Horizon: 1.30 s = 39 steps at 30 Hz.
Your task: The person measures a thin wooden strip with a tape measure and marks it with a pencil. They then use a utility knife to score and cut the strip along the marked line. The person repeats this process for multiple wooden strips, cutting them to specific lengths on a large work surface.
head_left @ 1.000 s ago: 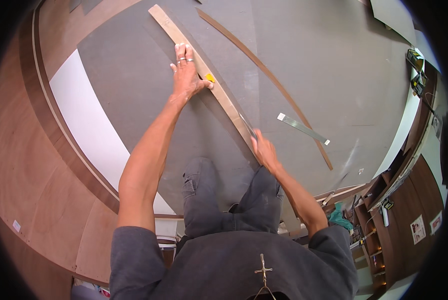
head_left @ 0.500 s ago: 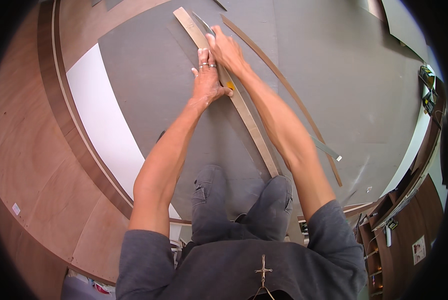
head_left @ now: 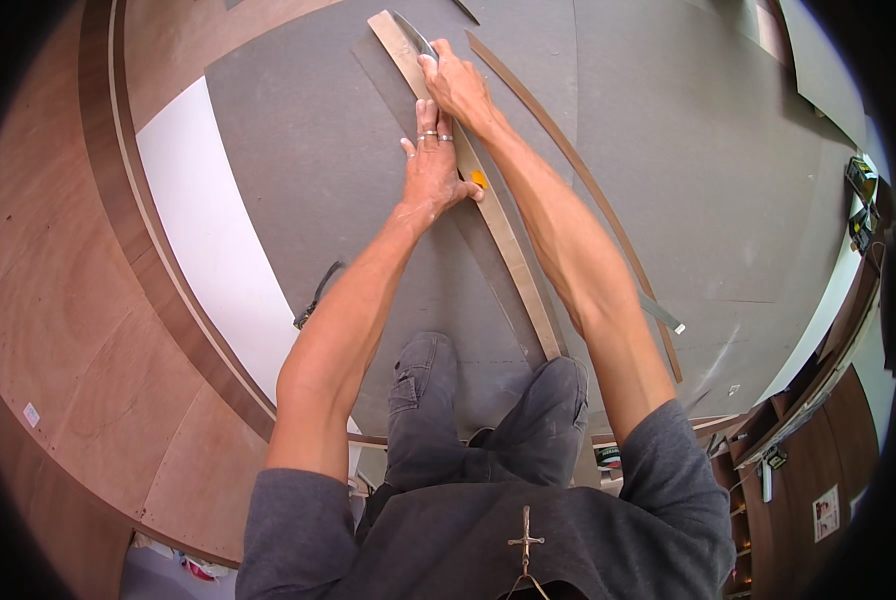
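Observation:
A long light wooden strip (head_left: pixel 513 265) lies on a grey sheet (head_left: pixel 298 170), running from my knees to the far edge. My left hand (head_left: pixel 432 172), with rings on its fingers, presses flat on the strip about halfway along. A small yellow object (head_left: pixel 478 179) shows by its thumb. My right hand (head_left: pixel 455 82) is closed around a dark-handled tool (head_left: pixel 414 36) held against the far end of the strip. I kneel on the sheet, dark trousers visible below.
A thin brown curved strip (head_left: pixel 578 175) lies to the right of the wooden one, with a metal ruler (head_left: pixel 661 312) by it. A white panel (head_left: pixel 208 250) and brown plywood boards (head_left: pixel 58 300) lie left. A black tool (head_left: pixel 316 295) sits by my left forearm. Shelving stands at right.
My right hand has travelled up along the strip from near my knee to its far end. My left hand stays pressed on the strip.

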Motion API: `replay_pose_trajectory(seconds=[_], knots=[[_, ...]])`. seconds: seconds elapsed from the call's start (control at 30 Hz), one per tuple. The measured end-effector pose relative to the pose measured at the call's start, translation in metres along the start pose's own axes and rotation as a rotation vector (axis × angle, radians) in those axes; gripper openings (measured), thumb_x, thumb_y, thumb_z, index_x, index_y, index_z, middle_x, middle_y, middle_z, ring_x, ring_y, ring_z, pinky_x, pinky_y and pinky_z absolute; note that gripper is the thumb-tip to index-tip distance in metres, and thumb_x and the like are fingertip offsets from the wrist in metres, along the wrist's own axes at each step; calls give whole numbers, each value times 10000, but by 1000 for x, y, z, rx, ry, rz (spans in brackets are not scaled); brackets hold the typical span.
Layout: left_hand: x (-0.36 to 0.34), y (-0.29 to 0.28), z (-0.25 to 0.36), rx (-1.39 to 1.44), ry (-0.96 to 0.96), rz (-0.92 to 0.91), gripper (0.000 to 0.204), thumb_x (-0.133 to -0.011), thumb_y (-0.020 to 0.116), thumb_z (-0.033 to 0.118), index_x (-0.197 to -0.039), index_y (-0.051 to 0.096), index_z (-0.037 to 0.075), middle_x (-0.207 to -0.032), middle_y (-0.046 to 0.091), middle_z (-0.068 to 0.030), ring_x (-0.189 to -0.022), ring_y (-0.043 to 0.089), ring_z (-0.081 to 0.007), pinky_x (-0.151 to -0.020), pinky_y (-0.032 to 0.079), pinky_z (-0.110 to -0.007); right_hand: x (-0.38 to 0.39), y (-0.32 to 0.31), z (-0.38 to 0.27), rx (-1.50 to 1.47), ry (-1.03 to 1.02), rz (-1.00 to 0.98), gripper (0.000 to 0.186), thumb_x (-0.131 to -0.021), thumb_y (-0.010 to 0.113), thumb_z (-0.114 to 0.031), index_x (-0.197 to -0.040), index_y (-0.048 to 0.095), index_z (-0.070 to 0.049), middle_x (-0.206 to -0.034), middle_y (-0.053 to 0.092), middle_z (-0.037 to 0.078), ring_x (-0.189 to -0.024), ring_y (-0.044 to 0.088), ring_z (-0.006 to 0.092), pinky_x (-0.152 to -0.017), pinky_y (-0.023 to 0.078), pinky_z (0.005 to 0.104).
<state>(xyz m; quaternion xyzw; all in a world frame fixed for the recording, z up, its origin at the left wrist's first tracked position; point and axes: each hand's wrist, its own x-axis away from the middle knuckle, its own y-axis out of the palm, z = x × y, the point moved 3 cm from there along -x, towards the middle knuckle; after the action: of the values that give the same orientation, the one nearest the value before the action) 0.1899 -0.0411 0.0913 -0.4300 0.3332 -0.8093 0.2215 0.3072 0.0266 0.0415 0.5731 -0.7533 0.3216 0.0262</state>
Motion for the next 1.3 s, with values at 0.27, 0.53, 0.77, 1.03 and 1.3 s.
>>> replay_pose_trajectory(seconds=[0.27,0.53,0.77,1.03,1.3], knots=[[-4,2,10,-11,3,5,1567,-476,1045,310,-1667,59,57,-1753,-9,-129,-1624,18,-357,-1209,244,-748,-8,0,2,173,60,1,402,-1074,476,-392,-1397,490,-153,-1073,745,267,-1059,699,491,-921,524,592],[1,10,-7,13,16,79,1526,-435,1058,343,-1630,154,50,-1717,89,-165,-1619,52,-362,-1239,219,-707,199,-27,95,205,41,-64,406,-1083,512,-367,-1423,469,-149,-884,715,253,-794,700,475,-664,540,577],[-5,5,3,-5,33,80,1512,-427,1055,351,-1615,178,28,-1716,86,-177,-1619,63,-355,-1239,249,-694,406,-54,171,214,299,-99,322,-1084,526,-328,-1351,513,-148,-931,724,249,-852,694,495,-706,533,588],[-5,8,-3,-11,39,71,1526,-445,1048,373,-1629,149,26,-1719,97,-168,-1622,47,-355,-1235,244,-698,154,-44,55,-17,8,138,373,-1074,502,-336,-1341,524,-76,-1067,714,298,-969,676,522,-824,531,588],[-1,4,0,2,13,29,1595,-458,1053,329,-1668,33,129,-1741,41,-138,-1624,21,-353,-1224,222,-738,5,-15,-3,116,2,19,407,-1085,444,-379,-1342,529,-74,-1101,729,307,-1053,695,501,-922,513,590]])
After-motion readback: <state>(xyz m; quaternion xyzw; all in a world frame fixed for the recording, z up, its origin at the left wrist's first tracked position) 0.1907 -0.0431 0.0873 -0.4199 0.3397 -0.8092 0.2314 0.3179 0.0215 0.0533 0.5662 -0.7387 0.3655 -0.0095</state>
